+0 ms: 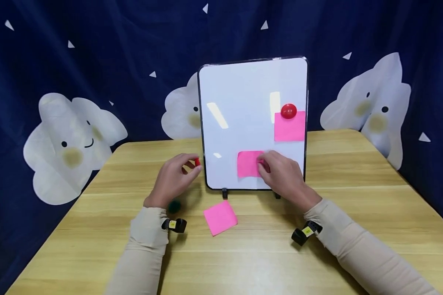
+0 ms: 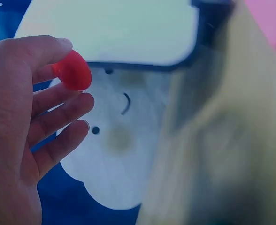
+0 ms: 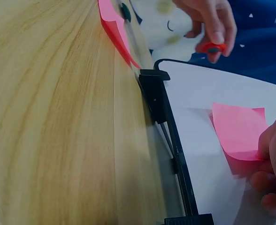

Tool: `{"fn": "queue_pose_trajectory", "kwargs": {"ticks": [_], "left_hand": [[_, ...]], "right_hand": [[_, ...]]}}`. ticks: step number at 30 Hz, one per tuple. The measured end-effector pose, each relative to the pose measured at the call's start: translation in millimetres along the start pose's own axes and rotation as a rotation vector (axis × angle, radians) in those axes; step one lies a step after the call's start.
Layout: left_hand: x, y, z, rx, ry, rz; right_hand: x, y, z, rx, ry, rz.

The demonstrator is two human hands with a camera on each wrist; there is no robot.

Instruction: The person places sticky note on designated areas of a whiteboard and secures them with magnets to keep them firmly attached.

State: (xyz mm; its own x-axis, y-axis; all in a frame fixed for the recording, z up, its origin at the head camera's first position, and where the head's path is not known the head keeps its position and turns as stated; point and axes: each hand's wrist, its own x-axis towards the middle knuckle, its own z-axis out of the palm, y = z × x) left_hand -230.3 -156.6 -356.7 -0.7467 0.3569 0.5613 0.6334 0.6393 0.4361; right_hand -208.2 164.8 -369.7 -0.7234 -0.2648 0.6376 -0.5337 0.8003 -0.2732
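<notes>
My left hand (image 1: 174, 177), left of the whiteboard (image 1: 240, 102), pinches a round red magnet (image 2: 74, 71) between thumb and forefinger. The magnet's dark back shows in the right wrist view. My right hand (image 1: 284, 174) pinches the right edge of a pink sticky note (image 3: 239, 131) in front of the board's lower part. That note bends a little, and its shadow falls on the white surface. Higher on the right, a second red magnet (image 1: 288, 111) sits over the top edge of another pink note (image 1: 289, 130) on the board.
A third pink note (image 1: 220, 218) lies on the wooden table (image 1: 262, 254) before the board, one corner curling up. Near my left wrist is a dark green round object (image 1: 174, 206). Black feet (image 1: 225, 194) hold the board upright. Behind hangs a blue cloud-patterned curtain (image 1: 133, 37).
</notes>
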Motion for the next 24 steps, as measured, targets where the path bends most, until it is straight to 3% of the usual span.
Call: {"fn": "queue_pose_trajectory", "kwargs": {"ticks": [5,24], "left_hand": [[11.2,11.7,8.4,-0.054,0.027,0.044],[33.2,43.4,32.9,-0.142,-0.038,0.087]], "right_hand": [[-2.6,2.2,0.2,-0.021,0.034,-0.023],[-0.7,2.7,1.3,-0.001,0.076,-0.051]]}}
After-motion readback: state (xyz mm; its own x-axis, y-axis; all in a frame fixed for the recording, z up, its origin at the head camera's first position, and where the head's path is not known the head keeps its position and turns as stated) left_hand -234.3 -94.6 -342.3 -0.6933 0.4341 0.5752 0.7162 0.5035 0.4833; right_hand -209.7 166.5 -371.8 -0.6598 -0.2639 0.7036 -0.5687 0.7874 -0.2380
